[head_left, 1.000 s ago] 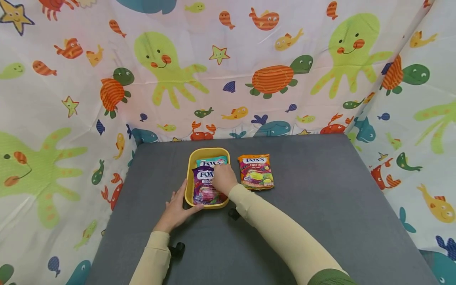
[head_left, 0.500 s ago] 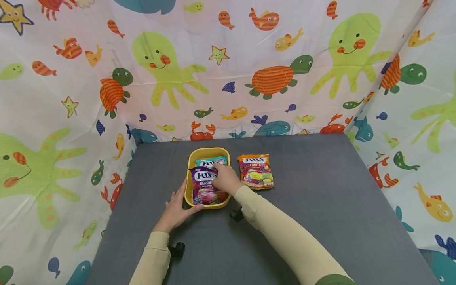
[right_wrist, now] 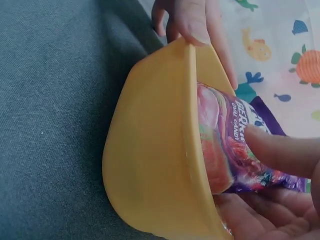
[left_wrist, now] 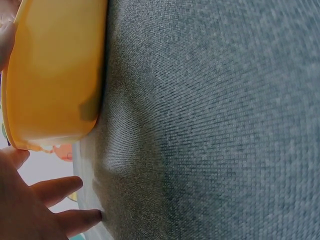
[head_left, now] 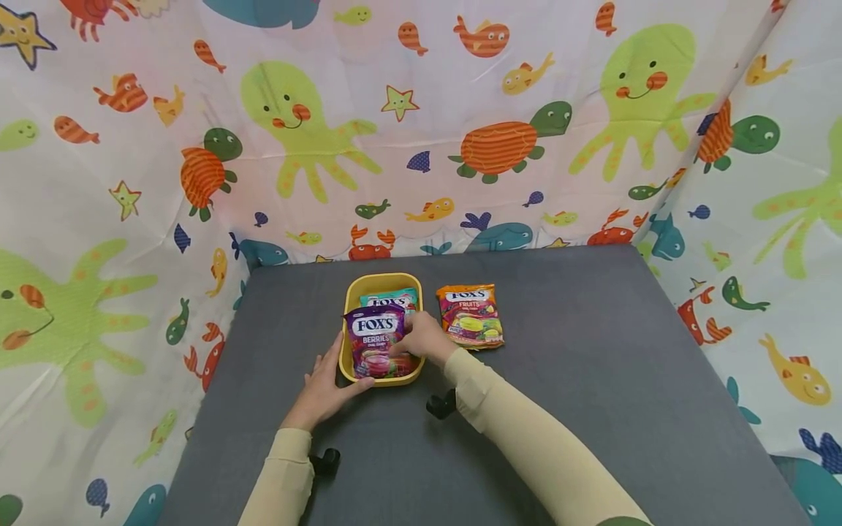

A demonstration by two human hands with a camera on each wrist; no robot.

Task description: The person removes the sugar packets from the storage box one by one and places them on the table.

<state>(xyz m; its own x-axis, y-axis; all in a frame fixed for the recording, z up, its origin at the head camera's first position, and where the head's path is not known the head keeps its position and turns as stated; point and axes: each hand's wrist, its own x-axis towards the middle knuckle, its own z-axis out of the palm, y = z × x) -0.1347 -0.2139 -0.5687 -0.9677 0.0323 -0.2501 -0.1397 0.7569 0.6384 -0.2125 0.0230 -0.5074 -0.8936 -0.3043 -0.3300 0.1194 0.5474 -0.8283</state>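
Observation:
A yellow plastic tub (head_left: 417,375) sits on the grey table. In it, a purple Fox's Berries candy bag (head_left: 371,336) leans in front of a teal Fox's bag (head_left: 395,297), which it partly covers. My right hand (head_left: 426,337) pinches the purple bag at its right side; the right wrist view shows the thumb (right_wrist: 265,145) on its front and fingers behind it. My left hand (head_left: 325,391) rests against the tub's left side and near rim, fingers spread and fairly straight. In the left wrist view, a fingertip touches the tub's wall (left_wrist: 55,75) near its rim.
An orange Fox's Fruits candy bag (head_left: 470,315) lies flat on the table just right of the tub. A white curtain (head_left: 434,95) printed with sea animals encloses the back and sides of the grey table (head_left: 592,351).
My right hand has slid down and to the right along the purple bag, whose top has shifted left and tilted up. My left hand has stayed at the tub.

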